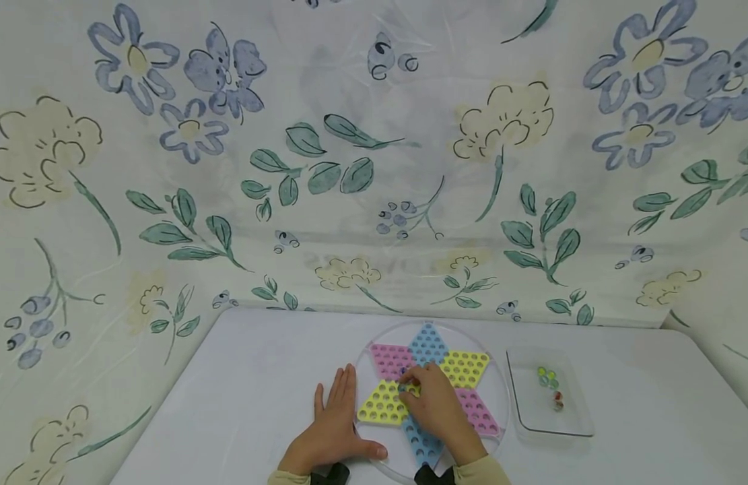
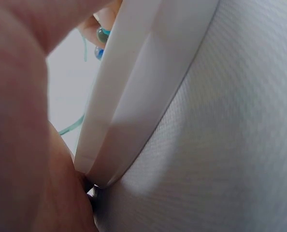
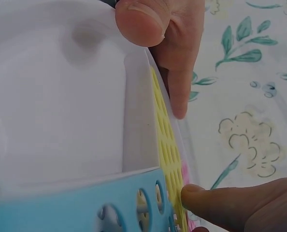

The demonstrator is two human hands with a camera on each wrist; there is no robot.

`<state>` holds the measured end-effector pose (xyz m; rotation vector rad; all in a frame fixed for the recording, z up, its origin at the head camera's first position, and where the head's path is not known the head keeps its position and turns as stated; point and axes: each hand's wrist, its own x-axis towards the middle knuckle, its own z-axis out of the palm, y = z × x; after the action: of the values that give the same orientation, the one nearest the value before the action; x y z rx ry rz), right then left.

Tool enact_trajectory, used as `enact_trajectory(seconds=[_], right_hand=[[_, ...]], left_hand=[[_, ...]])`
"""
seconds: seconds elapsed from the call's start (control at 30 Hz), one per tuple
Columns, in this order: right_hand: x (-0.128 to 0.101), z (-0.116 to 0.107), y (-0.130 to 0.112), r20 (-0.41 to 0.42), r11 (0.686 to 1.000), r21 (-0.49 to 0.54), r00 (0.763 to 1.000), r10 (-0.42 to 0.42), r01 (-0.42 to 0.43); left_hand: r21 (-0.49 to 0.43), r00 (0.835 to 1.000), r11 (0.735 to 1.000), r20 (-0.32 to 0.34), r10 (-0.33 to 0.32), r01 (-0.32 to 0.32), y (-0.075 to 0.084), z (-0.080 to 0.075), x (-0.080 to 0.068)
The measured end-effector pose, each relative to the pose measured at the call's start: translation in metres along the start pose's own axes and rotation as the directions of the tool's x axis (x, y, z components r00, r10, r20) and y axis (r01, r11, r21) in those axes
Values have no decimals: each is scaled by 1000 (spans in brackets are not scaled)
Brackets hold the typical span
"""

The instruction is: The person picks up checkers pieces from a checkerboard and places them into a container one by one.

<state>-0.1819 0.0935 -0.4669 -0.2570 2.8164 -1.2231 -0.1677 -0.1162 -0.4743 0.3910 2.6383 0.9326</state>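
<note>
Head view shows we are pressing our left hand (image 1: 334, 424) flat at the board (image 1: 431, 387) edge to steady it while our right hand (image 1: 434, 404) is pinching a marble (image 1: 402, 387) mid-board.

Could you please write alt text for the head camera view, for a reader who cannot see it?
A person's right hand rests its fingers on the middle of a star-shaped Chinese checkers board on a white table, while the left hand lies flat beside the board's left edge. A clear tray holding a few marbles sits to the right; floral cloth hangs behind.
</note>
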Motion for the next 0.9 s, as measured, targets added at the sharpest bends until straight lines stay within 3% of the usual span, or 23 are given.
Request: enact_trajectory(seconds=[0.9], right_hand=[[-5, -13, -7, -71, 999, 44, 998, 1, 2]], left_hand=[[-22, 1000, 1000, -2, 8, -8, 2, -1, 0]])
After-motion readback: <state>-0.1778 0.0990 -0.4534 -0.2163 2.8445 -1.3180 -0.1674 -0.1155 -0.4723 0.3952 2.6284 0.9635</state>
